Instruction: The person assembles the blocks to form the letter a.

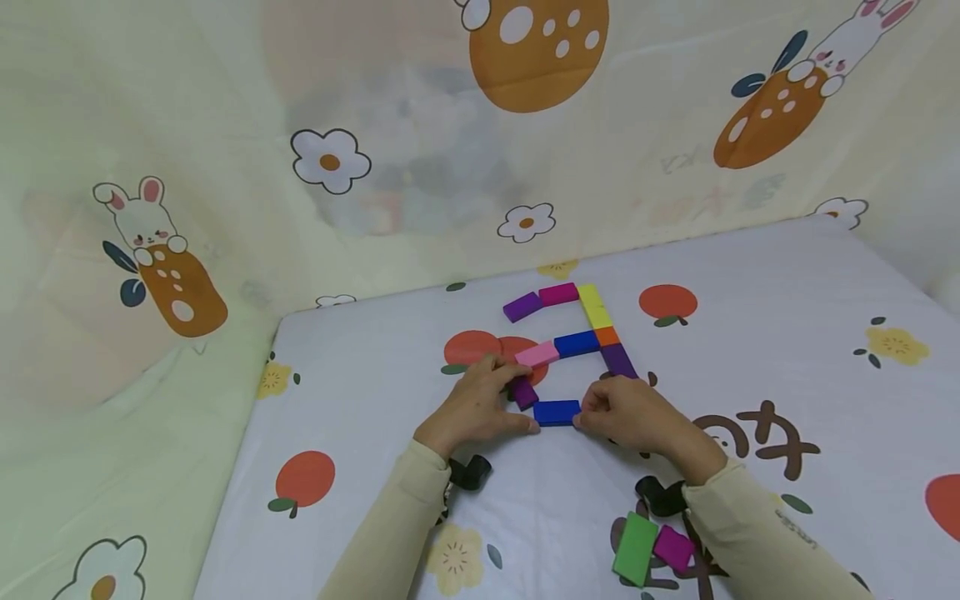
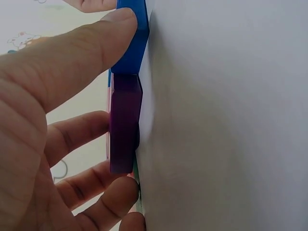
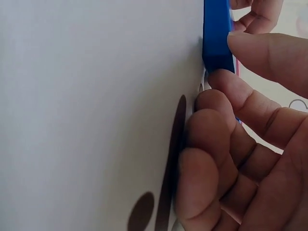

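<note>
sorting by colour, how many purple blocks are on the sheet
3: one purple block at the figure's top left, one on its right side below the orange, one by the left hand. Hands may hide more.

purple block [image 1: 523,392] half under left fingers

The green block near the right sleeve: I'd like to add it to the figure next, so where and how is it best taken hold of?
Probably pinch the green block across its two long edges, coming from above. It lies flat on the sheet, so only the edges offer purchase. Its right long edge touches the magenta block, so nudge it left first, or take it by the short ends.
</note>
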`<state>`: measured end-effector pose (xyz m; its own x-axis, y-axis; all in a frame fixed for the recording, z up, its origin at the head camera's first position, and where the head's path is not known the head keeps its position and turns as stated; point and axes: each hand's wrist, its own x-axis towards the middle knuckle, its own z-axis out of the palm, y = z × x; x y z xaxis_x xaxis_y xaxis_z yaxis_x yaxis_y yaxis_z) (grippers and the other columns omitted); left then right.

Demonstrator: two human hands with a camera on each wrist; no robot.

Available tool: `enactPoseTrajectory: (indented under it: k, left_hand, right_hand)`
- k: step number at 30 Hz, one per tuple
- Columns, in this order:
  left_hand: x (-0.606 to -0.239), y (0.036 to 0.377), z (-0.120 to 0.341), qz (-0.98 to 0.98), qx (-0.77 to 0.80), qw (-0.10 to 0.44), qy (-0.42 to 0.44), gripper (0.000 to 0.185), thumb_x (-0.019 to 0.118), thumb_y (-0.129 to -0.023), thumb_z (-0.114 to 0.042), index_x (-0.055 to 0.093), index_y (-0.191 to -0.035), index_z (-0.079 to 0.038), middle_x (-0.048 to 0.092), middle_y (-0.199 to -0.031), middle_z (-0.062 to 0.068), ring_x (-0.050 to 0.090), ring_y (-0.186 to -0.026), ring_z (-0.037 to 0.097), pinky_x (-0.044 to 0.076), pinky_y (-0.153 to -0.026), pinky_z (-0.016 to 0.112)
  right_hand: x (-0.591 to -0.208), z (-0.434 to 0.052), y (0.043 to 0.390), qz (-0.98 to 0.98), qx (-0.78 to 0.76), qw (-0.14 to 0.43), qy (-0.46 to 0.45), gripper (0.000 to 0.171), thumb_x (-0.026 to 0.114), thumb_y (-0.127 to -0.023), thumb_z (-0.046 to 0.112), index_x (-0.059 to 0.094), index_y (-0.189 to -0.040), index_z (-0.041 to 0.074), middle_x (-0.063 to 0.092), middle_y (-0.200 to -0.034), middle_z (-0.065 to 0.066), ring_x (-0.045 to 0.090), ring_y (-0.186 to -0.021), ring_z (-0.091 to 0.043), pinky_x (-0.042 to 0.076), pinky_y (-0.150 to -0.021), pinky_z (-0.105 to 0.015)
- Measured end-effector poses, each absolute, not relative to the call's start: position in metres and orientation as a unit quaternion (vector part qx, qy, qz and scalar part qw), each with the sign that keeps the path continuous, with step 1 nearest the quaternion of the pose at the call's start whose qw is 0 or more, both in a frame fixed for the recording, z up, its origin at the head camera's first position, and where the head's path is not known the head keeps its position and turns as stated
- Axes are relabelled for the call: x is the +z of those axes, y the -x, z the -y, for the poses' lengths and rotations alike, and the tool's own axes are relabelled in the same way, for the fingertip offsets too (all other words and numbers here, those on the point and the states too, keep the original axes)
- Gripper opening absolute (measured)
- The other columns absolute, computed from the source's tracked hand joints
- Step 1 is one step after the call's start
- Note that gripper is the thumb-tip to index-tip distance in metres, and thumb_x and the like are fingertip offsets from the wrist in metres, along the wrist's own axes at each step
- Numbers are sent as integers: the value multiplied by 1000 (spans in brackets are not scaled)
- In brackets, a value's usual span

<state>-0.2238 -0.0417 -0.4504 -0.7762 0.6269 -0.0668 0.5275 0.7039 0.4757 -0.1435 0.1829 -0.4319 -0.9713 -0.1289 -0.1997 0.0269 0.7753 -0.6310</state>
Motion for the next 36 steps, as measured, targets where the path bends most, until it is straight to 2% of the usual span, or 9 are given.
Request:
enactPoseTrajectory:
  k: [5, 9, 12, 17, 19, 22, 26, 31, 36]
  left_hand:
    - [-451, 223, 42, -915, 225, 112, -315, 77, 83, -70, -51, 54, -137, -30, 47, -116, -4, 44, -107, 12, 47, -80, 27]
    - [-451, 223, 41, -915, 228, 113, -314, 76, 83, -69, -51, 55, -137, -30, 47, -116, -4, 44, -108, 12, 48, -81, 28]
    - [-451, 223, 41, -915, 227, 113, -315, 77, 83, -70, -51, 54, -137, -30, 47, -117, -3, 44, -109, 13, 48, -82, 28]
    - [-450, 222, 41, -916, 222, 115, -314, 77, 83, -70, -52, 53, -138, -30, 47, -119, -3, 44, -110, 13, 48, -84, 30]
    - [-449, 222, 41, -917, 222, 117, -311, 77, 82, -70, -51, 53, -138, -30, 47, -119, -2, 44, -110, 14, 48, -85, 30]
    - [-449, 221, 42, -918, 222, 119, -307, 77, 82, -70, -51, 53, -139, -30, 47, -120, -2, 44, -111, 14, 48, -86, 32]
    - [-450, 221, 43, -917, 226, 119, -305, 77, 82, -71, -51, 53, -139, -31, 47, -122, -2, 43, -113, 14, 48, -87, 33]
    - [-450, 221, 43, -915, 230, 120, -309, 76, 82, -71, -51, 53, -139, -30, 47, -122, -2, 43, -112, 14, 48, -87, 33]
    - [-450, 221, 43, -915, 226, 117, -314, 77, 82, -71, -51, 53, -139, -29, 47, -121, -1, 43, -111, 14, 48, -87, 32]
  right_hand:
    - [-429, -186, 135, -937, -332, 110, 5, 17, 72, -86, 30, 66, -91, 14, 54, -71, -2, 50, -65, -17, 41, -55, -30]
    - [-424, -191, 115, -938, -331, 105, 8, 21, 76, -83, 29, 67, -97, 15, 52, -69, -1, 49, -66, -17, 39, -57, -31]
    - [-422, -194, 93, -939, -318, 125, 21, 27, 80, -79, 31, 68, -100, 19, 53, -75, 1, 49, -73, -16, 41, -61, -31]
    - [-421, -195, 58, -944, -281, 166, 37, 42, 84, -67, 49, 68, -102, 31, 56, -93, 7, 50, -86, -14, 46, -73, -33]
    - [-422, -195, 47, -940, -284, 183, 46, 49, 85, -63, 54, 67, -103, 33, 55, -96, 7, 51, -87, -15, 48, -73, -30]
    - [-427, -193, 37, -931, -294, 209, 52, 55, 87, -58, 55, 67, -105, 34, 52, -97, 6, 49, -90, -18, 50, -66, -26]
    - [-432, -186, 31, -934, -285, 206, 56, 54, 89, -56, 51, 67, -102, 33, 51, -94, 7, 48, -90, -20, 52, -62, -26]
    - [-432, -181, 39, -950, -249, 181, 45, 46, 87, -59, 53, 67, -96, 34, 50, -90, 6, 49, -80, -15, 49, -63, -25]
    - [-431, -183, 59, -971, -201, 126, 13, 50, 85, -60, 57, 70, -99, 29, 57, -100, -2, 52, -79, -15, 53, -66, -31]
